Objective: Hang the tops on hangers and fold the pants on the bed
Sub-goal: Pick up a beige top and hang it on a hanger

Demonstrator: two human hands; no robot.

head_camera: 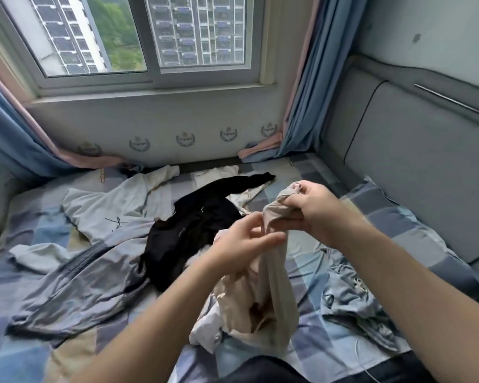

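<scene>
A beige garment (277, 294) hangs above the bed, bunched at its top end. My right hand (313, 208) grips that bunched top end, fingers curled round the cloth. My left hand (244, 241) is just below and to the left, fingers bent against the fabric; whether it pinches the cloth I cannot tell. On the checked bed sheet (67, 349) lie a black garment (194, 230), a white top (114, 208) with dark lettering, a grey-blue garment (75, 283) and a light blue one (354, 297). No hanger is in view.
A grey padded headboard (415, 167) runs along the right with a checked pillow (393, 217) below it. Ahead is a wall with a window (144, 37), and blue curtains (307, 92) hang down onto the bed at both sides.
</scene>
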